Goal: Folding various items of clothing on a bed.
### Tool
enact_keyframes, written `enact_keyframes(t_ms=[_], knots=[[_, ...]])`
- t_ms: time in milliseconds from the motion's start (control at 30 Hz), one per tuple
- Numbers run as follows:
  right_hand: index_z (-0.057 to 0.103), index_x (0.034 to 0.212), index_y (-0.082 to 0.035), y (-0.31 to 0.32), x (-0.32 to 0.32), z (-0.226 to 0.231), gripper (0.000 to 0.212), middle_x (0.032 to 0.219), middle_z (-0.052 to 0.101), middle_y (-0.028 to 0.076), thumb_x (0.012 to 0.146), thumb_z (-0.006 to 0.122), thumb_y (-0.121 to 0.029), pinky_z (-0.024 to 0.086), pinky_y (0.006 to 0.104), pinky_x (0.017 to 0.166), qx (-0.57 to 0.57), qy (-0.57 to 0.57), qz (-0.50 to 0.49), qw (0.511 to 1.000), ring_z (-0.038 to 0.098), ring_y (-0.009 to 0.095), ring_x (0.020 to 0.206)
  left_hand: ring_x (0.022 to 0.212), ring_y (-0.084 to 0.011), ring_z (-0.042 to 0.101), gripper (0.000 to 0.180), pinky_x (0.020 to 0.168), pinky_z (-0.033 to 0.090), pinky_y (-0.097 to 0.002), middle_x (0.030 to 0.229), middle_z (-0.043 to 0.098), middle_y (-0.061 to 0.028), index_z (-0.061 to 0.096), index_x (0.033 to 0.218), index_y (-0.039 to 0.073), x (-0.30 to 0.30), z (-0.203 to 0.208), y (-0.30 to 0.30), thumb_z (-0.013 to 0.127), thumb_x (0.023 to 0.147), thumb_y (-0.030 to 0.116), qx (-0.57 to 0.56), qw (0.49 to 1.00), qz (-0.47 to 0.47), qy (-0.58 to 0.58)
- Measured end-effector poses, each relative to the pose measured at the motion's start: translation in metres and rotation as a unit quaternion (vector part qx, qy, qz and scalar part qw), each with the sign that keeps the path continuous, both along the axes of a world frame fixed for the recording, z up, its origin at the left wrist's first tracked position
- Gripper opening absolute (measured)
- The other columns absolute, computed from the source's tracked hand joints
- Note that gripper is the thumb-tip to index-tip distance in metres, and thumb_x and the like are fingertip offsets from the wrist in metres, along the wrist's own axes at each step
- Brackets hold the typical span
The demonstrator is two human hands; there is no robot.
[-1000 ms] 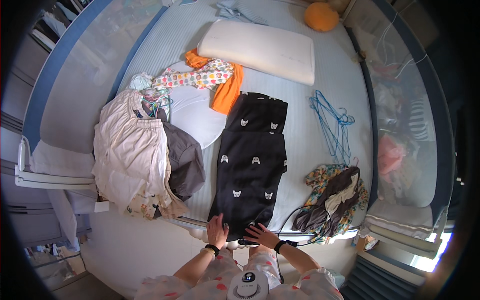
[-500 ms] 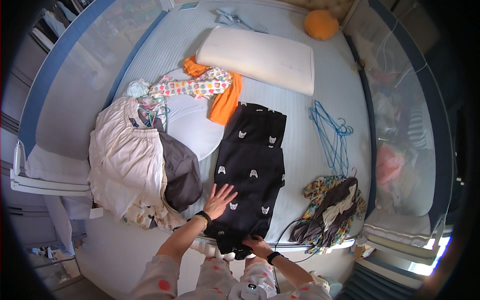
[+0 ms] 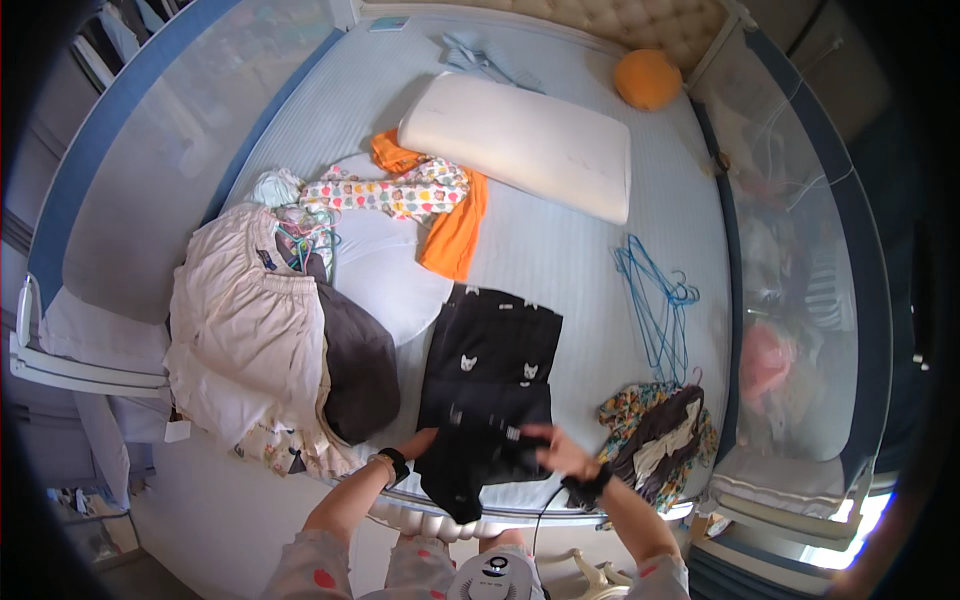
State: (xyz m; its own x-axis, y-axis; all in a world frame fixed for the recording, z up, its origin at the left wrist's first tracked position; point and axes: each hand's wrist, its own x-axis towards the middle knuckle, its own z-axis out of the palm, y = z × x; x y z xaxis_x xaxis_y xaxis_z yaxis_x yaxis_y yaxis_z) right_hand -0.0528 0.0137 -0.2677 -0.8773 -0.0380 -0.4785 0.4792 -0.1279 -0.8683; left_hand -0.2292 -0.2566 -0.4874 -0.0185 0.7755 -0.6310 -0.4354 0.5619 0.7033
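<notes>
A black garment point(image 3: 490, 345) with small white animal-head prints lies lengthwise on the bed, its near part bunched and folded over itself. A loose dark end hangs at the bed's front edge. My left hand point(image 3: 425, 440) is at the left side of the bunched part; the cloth hides its fingers. At the right side of that part is my right hand point(image 3: 562, 452), slightly blurred, with its fingers apart against the fabric.
Cream shorts point(image 3: 250, 325) and a dark grey garment point(image 3: 360, 365) lie left. Farther back are an orange garment point(image 3: 452, 237), a white pillow point(image 3: 520, 140) and an orange ball-shaped cushion point(image 3: 647, 80). Blue hangers point(image 3: 655, 310) and floral clothing point(image 3: 625, 415) lie right. Mesh rails point(image 3: 800, 250) flank the bed.
The near part of the black garment has been folded over away from me. My right hand has moved forward and right, my left hand back toward me; the view has shifted slightly.
</notes>
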Motion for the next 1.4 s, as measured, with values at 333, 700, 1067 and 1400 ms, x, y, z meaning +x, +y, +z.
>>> enact_keyframes(t_ms=[333, 700, 1067, 1400], knots=[[0.030, 0.136, -0.003, 0.124, -0.084, -0.235, 0.078, 0.118, 0.057, 0.022, 0.079, 0.073, -0.034, 0.046, 0.0400, 0.090, 0.359, -0.076, -0.358, 0.859, 0.057, 0.033, 0.108, 0.105, -0.0338, 0.058, 0.076, 0.091, 0.044, -0.0379, 0.112, 0.060, -0.0205, 0.050, 0.115, -0.006, 0.002, 0.018, 0.051, 0.068, 0.074, 0.056, -0.075, 0.948, 0.077, 0.298], [0.041, 0.134, -0.014, 0.025, -0.022, -0.162, 0.067, 0.136, 0.042, 0.017, 0.072, 0.062, -0.005, 0.031, 0.0485, 0.104, 0.561, 0.104, -0.139, 0.809, 0.037, 0.032, 0.129, 0.097, -0.0388, 0.058, 0.040, 0.075, 0.047, -0.0461, 0.110, 0.060, -0.0207, 0.049, 0.120, 0.008, 0.029, 0.049, 0.038, 0.059, 0.087, 0.027, -0.121, 0.842, 0.277, 0.448], [0.038, 0.139, -0.018, -0.032, 0.044, -0.182, 0.056, 0.142, 0.041, 0.007, 0.085, 0.044, -0.003, 0.037, 0.0427, 0.103, 0.608, -0.026, 0.070, 0.791, 0.041, 0.028, 0.129, 0.117, -0.0288, 0.047, 0.032, 0.089, 0.039, -0.0492, 0.115, 0.059, -0.0068, 0.058, 0.105, 0.010, 0.033, 0.027, 0.034, 0.066, 0.074, 0.015, 0.018, 0.680, -0.141, 0.719], [0.060, 0.105, -0.011, -0.044, 0.121, -0.100, 0.029, 0.090, 0.066, 0.016, 0.077, 0.065, -0.013, 0.051, 0.0433, 0.074, 0.445, -0.035, -0.027, 0.895, 0.063, 0.036, 0.086, 0.099, -0.0301, 0.060, 0.025, 0.088, 0.044, -0.0398, 0.099, 0.065, -0.0122, 0.058, 0.104, 0.005, 0.058, 0.118, -0.016, 0.064, 0.082, 0.014, 0.067, 0.848, -0.024, 0.524]])
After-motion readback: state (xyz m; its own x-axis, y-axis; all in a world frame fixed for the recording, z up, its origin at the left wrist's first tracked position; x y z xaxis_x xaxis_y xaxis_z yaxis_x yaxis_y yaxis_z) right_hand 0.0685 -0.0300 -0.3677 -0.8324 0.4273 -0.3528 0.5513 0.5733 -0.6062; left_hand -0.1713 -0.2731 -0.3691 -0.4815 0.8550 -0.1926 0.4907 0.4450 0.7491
